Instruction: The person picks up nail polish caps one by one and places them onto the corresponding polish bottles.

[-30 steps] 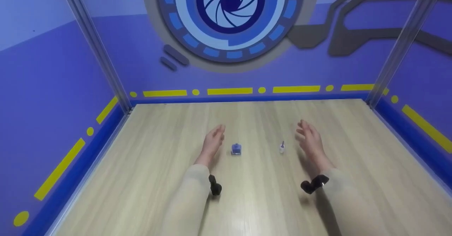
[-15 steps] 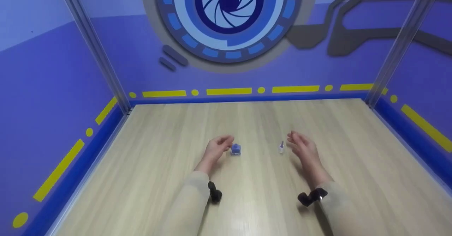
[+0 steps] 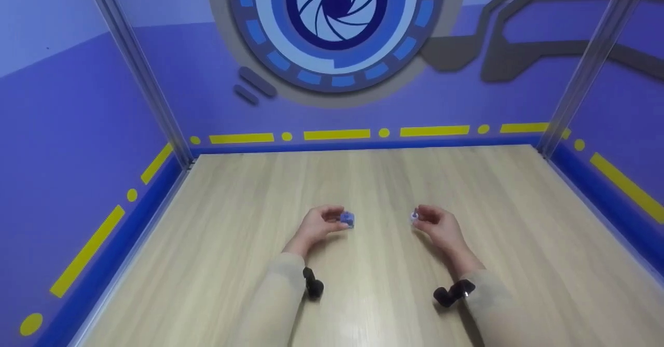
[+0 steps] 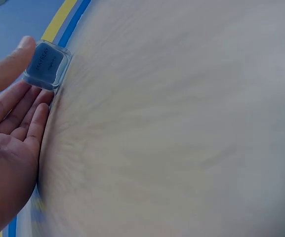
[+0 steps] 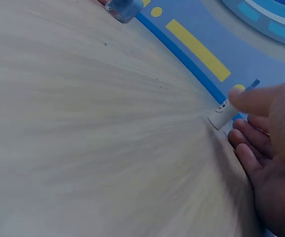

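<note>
A small square bottle of blue nail polish (image 4: pixel 47 66), lettered on its front, is pinched between the thumb and fingers of my left hand (image 3: pixel 313 226). It is at the table surface; the wrist view does not show whether it is lifted. My right hand (image 3: pixel 440 228) has thumb and fingers at the white nail polish cap (image 5: pixel 223 114), which has a small face printed on it and stands with its blue-stained brush (image 5: pixel 254 85) pointing up. The thumb covers part of the cap. Bottle and cap are apart, with bare tabletop between them.
The light wood table (image 3: pixel 378 285) is bounded by blue-purple panels (image 3: pixel 415 103) with yellow markings at the back and sides. Metal posts (image 3: pixel 140 67) stand at the back corners. A black wrist camera (image 3: pixel 313 283) sits on each sleeve.
Both hands have come lower and inward. The left hand has taken hold of the nail polish bottle, and the right hand's thumb and fingers have closed on the cap.
</note>
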Demonstrator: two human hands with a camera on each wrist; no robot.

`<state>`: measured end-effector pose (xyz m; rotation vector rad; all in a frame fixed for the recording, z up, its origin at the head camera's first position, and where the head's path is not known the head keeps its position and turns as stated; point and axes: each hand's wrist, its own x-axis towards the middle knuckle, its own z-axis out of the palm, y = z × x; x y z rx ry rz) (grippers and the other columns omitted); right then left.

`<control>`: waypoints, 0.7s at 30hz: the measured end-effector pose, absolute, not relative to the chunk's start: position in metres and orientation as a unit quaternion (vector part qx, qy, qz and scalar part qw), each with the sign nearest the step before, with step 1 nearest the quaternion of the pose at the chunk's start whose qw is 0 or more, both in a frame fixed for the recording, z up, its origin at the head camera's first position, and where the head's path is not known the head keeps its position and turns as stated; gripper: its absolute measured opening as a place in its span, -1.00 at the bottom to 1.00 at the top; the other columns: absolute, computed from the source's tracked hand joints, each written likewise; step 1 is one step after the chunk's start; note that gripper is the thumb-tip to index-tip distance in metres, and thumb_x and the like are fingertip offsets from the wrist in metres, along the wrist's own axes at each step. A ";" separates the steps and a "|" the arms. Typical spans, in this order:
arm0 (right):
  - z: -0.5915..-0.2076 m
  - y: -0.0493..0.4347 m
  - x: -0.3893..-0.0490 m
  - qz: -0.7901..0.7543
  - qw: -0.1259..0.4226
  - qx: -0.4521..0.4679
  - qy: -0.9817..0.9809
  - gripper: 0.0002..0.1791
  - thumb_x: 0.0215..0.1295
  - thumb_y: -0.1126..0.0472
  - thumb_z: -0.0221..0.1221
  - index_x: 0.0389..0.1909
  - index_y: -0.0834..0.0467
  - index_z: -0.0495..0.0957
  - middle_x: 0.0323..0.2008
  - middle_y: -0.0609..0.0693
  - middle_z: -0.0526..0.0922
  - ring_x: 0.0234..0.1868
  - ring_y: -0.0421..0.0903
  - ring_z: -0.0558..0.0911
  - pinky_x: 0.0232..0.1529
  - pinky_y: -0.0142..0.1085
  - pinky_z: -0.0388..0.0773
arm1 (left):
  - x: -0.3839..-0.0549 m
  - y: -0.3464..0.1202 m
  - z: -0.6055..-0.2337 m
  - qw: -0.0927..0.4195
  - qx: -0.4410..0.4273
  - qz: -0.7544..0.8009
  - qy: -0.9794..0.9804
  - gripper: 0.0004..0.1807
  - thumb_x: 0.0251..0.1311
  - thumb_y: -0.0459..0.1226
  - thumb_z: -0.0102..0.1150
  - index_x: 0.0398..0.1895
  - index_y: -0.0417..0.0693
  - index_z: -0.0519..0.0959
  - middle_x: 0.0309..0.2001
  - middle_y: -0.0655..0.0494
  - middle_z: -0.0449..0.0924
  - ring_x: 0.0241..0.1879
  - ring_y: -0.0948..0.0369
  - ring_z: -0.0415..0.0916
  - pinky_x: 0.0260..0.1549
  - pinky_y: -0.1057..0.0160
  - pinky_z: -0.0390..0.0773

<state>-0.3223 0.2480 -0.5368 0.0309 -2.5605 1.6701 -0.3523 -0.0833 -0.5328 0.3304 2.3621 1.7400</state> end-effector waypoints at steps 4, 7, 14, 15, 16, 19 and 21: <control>-0.538 0.243 -0.324 0.520 0.056 0.004 -0.852 -0.46 0.33 0.31 0.30 0.31 0.34 0.47 0.22 0.34 0.61 0.25 0.22 0.60 0.36 -0.01 0.55 | -0.354 -0.084 -0.533 0.091 0.117 0.577 0.803 -0.43 0.22 -0.33 0.42 0.32 -0.16 0.54 0.28 -0.15 0.60 0.30 -0.05 0.56 0.37 0.06 0.54; -0.540 0.241 -0.325 0.511 0.064 -0.001 -0.857 -0.47 0.30 0.31 0.33 0.28 0.33 0.52 0.18 0.33 0.64 0.22 0.21 0.62 0.36 0.03 0.54 | -0.354 -0.084 -0.533 0.087 0.121 0.572 0.806 -0.46 0.22 -0.36 0.42 0.28 -0.18 0.56 0.25 -0.18 0.62 0.28 -0.06 0.58 0.35 0.07 0.55; -0.542 0.241 -0.328 0.494 0.080 0.003 -0.866 -0.49 0.26 0.29 0.36 0.22 0.33 0.57 0.14 0.32 0.67 0.19 0.20 0.64 0.34 0.03 0.54 | -0.354 -0.083 -0.531 0.070 0.135 0.560 0.814 -0.53 0.20 -0.40 0.42 0.20 -0.28 0.60 0.16 -0.25 0.67 0.20 -0.08 0.64 0.27 0.11 0.62; -0.542 0.241 -0.328 0.495 0.080 0.003 -0.865 -0.49 0.26 0.29 0.36 0.22 0.34 0.57 0.15 0.33 0.67 0.19 0.21 0.63 0.35 0.03 0.54 | -0.354 -0.083 -0.531 0.068 0.134 0.557 0.817 -0.54 0.20 -0.40 0.41 0.19 -0.27 0.61 0.16 -0.24 0.68 0.19 -0.07 0.64 0.27 0.10 0.62; -0.542 0.241 -0.327 0.496 0.079 0.003 -0.865 -0.49 0.25 0.29 0.36 0.22 0.34 0.57 0.15 0.33 0.67 0.19 0.21 0.63 0.35 0.04 0.54 | -0.354 -0.083 -0.531 0.068 0.131 0.556 0.818 -0.54 0.21 -0.39 0.41 0.19 -0.26 0.62 0.15 -0.22 0.68 0.20 -0.07 0.64 0.28 0.08 0.61; -0.541 0.241 -0.326 0.497 0.075 -0.001 -0.865 -0.49 0.26 0.28 0.36 0.21 0.35 0.56 0.14 0.34 0.66 0.18 0.22 0.63 0.35 0.05 0.54 | -0.355 -0.082 -0.531 0.067 0.127 0.547 0.825 -0.57 0.21 -0.37 0.41 0.17 -0.22 0.64 0.14 -0.19 0.70 0.19 -0.05 0.64 0.29 0.05 0.60; -0.542 0.240 -0.326 0.498 0.074 -0.004 -0.864 -0.50 0.27 0.27 0.36 0.20 0.35 0.57 0.12 0.33 0.67 0.17 0.22 0.64 0.33 0.05 0.56 | -0.355 -0.081 -0.531 0.066 0.124 0.539 0.830 -0.59 0.22 -0.36 0.41 0.15 -0.20 0.65 0.13 -0.16 0.71 0.18 -0.04 0.64 0.30 0.03 0.58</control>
